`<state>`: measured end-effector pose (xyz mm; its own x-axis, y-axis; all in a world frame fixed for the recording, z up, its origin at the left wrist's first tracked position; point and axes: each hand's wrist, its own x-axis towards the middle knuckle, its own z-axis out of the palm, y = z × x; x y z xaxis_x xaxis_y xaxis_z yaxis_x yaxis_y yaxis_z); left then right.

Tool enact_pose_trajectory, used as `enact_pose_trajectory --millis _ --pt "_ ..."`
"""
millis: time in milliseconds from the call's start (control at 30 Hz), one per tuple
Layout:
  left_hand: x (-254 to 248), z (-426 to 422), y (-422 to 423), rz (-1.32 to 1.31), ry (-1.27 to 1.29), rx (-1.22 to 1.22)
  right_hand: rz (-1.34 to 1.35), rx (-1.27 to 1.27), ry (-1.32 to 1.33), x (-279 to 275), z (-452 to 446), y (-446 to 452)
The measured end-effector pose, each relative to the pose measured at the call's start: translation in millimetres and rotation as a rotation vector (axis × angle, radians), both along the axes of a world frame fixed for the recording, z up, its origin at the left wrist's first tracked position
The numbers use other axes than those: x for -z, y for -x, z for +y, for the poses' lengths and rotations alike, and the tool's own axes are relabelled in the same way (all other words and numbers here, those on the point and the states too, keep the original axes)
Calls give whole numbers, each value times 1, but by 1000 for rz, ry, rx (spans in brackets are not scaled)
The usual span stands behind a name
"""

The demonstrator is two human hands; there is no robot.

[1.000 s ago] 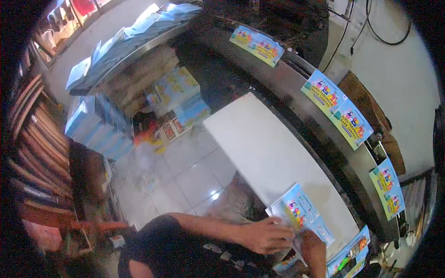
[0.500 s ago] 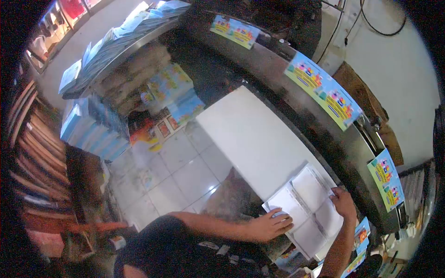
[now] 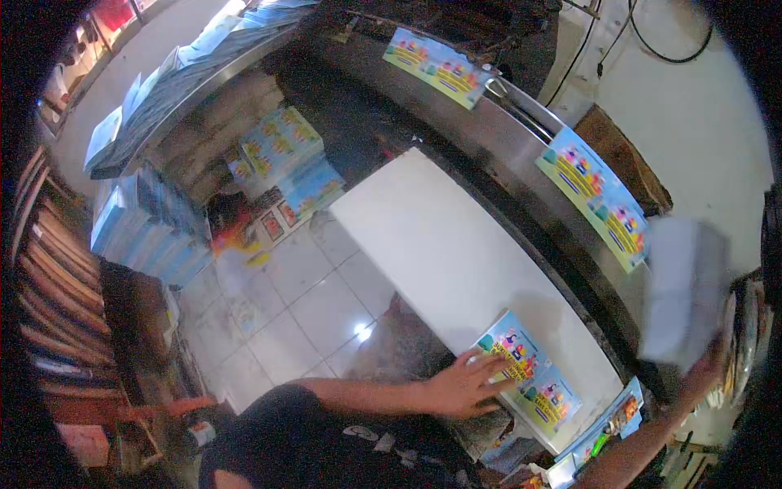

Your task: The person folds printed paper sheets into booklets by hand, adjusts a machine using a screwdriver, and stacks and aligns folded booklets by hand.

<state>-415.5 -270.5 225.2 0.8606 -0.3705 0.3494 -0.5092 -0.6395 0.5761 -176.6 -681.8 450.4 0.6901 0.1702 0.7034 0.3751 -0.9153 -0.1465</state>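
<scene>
My left hand (image 3: 468, 385) lies with fingers spread on a colourful printed cover sheet (image 3: 529, 371), which is flat at the near end of the white table (image 3: 448, 236). Out to the right, past the table, my right hand (image 3: 715, 363) grips the lower edge of a white paper sheet (image 3: 686, 285). Motion blurs that sheet and the fingers, and whether it is one sheet or more I cannot tell.
A curved metal machine rail (image 3: 505, 134) runs behind the table, with printed covers (image 3: 599, 191) along it. Stacks of printed sheets (image 3: 281, 147) stand on the left, near a tall pile of blue-edged booklets (image 3: 147, 224). More papers (image 3: 615, 424) lie by the table's right corner.
The white pages under both hands have swung up and right in my right hand, showing the printed cover sheet. My left hand stays near the table edge. Covers along the rail have shifted.
</scene>
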Motion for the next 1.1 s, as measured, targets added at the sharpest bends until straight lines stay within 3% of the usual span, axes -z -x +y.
enact_pose_trajectory --millis 33,67,133,167,233,367,567,667,767,867,967,1100 --pt "-2 6 -7 1 -4 -1 -237 166 88 -7 -15 -8" --pt "-4 13 -15 -17 18 -76 -235 168 84 -7 -24 -27" --pt "-9 25 -29 -51 -1 -199 -156 -309 -333 1 -57 -75" --pt "-12 31 -33 -52 -2 -201 -157 -310 -335 13 -52 -81" --pt "-14 40 -38 -62 -6 -340 -51 -3 -228 49 -37 -92" --pt "-10 44 -36 -45 24 -360 21 188 426 104 -17 -60" --pt "-6 41 -38 -67 38 -393 286 106 170 142 -1 -1" --pt "-8 44 -41 -80 78 -371 783 -82 178 159 112 107" --pt "-8 47 -41 -133 167 -372 876 -348 549 145 186 185" --pt "-5 47 -46 -141 189 -363 705 -409 508 180 166 196" --pt "-9 48 -46 -101 160 -348 846 -341 304 157 182 196" --pt "-6 51 -48 -98 179 -353 913 -403 297 142 174 171"
